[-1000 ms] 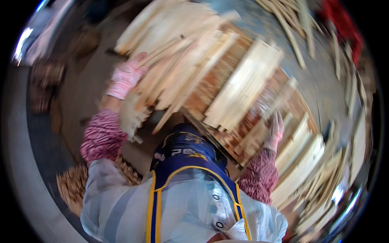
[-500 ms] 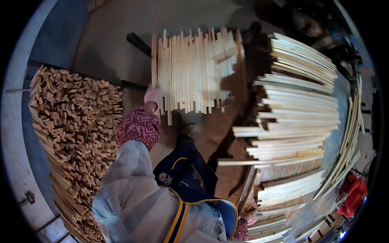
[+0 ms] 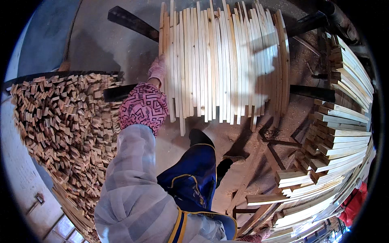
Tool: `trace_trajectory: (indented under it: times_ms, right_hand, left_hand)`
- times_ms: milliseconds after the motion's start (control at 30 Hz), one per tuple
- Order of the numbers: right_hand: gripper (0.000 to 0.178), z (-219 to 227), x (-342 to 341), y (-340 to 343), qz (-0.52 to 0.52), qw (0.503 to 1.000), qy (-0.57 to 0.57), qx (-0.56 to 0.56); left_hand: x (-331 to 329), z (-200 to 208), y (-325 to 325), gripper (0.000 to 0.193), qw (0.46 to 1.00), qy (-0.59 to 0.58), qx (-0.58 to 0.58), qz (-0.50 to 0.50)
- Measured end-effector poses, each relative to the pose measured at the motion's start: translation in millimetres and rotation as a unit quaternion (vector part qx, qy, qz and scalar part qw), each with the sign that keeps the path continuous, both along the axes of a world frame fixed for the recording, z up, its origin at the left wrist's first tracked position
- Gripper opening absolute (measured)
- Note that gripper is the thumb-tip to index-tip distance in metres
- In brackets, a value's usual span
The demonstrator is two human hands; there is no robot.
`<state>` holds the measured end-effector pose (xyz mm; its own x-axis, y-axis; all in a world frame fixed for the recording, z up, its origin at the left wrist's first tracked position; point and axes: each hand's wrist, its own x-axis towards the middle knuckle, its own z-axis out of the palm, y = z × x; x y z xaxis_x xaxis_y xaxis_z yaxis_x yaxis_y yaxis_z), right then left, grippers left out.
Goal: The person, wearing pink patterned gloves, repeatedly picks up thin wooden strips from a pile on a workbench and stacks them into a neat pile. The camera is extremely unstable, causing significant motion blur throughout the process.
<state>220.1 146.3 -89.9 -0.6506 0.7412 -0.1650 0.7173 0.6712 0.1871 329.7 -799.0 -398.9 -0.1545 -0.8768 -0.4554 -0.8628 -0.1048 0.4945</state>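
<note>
Left hand at the near-left edge of a row of long, pale wooden slats

Row of long, pale wooden slats [image 3: 221, 60]: laid side by side, uneven near ends, ahead of the wearer, across dark beams [image 3: 133, 22]. Pink-gloved left hand [image 3: 157, 68] against its left side, at the outermost slats; fingers partly hidden, cannot tell if grasping. Pink-and-black patterned sleeve [image 3: 144, 105] below the wrist. Right hand [image 3: 264, 233] low at the frame's bottom, beside stacked pale planks [image 3: 344, 139]; small and blurred, grip cannot be told. Left: big heap of short brown wood pieces [image 3: 69, 125]. Wearer's navy apron [image 3: 192, 174], yellow-edged, between. Bright red cloth [image 3: 353, 205] far right.
</note>
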Motion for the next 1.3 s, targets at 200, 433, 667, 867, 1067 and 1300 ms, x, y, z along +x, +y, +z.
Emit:
trace_trajectory:
  times_ms: [200,433,667,867,1067,1300]
  right_hand:
    - [0.071,3,24,-3,0.013,1.0,-0.005,0.013]
    - [0.071,1,93,34,0.136,0.971,-0.16,0.113]
    - [0.05,55,25,-2,-0.177,0.862,0.296,-0.371]
    - [0.033,1,70,19,-0.123,0.758,0.351,-0.536]
    - [0.031,-16,72,39,-0.29,0.525,0.439,-0.669]
    - [0.039,45,41,23,-0.221,0.499,0.414,-0.729]
  left_hand:
    - [-3,-13,-49,0.061,0.978,-0.122,-0.015,-0.167]
    - [-69,102,41,0.05,0.944,0.064,-0.12,-0.3]
    - [-175,323,309,0.045,0.864,0.411,0.088,-0.278]
    - [-218,397,500,0.047,0.536,0.587,0.279,-0.539]
    - [-234,412,710,0.045,0.505,0.357,-0.022,-0.786]
    - [-227,350,805,0.068,0.56,0.191,0.436,-0.678]
